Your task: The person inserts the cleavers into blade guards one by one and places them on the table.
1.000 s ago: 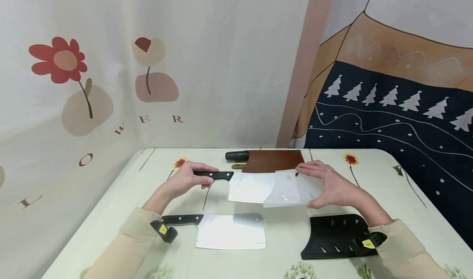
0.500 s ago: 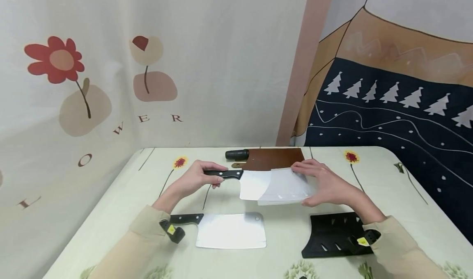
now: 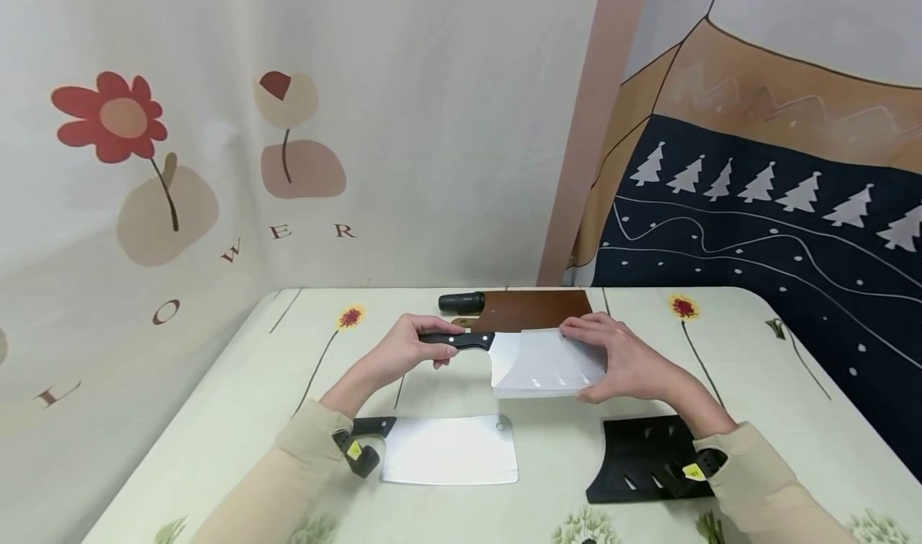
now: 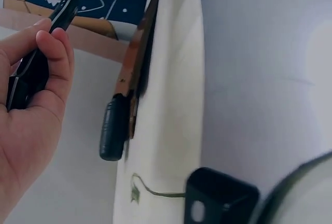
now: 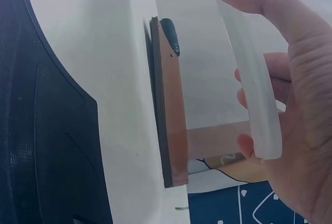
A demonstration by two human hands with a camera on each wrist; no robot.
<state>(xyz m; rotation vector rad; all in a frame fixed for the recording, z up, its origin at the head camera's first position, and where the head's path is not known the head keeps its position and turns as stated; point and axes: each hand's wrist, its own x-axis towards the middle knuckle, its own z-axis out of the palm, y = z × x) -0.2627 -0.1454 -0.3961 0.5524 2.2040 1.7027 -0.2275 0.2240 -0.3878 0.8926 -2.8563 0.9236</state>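
Observation:
My left hand (image 3: 396,356) pinches the black riveted handle of a cleaver (image 3: 502,358), which points right above the table. Over most of its blade sits a translucent white blade guard (image 3: 547,364), with just a strip of bare steel showing near the handle. My right hand (image 3: 630,360) grips the guard's far end, thumb on one edge and fingers on the other. The right wrist view shows the guard (image 5: 254,84) edge-on between thumb and fingers. In the left wrist view, curled fingers wrap the dark handle (image 4: 33,76).
A second cleaver (image 3: 450,450) lies flat in front, its handle partly behind the left wrist. To the right lies a black slotted blade guard (image 3: 627,468), partly covered by the right forearm. At the back rests a knife in a brown sheath (image 3: 536,310) with a black handle.
The cleaver has slid right, deeper into the white guard, so less bare blade shows. My left hand has moved right and my right hand slightly left.

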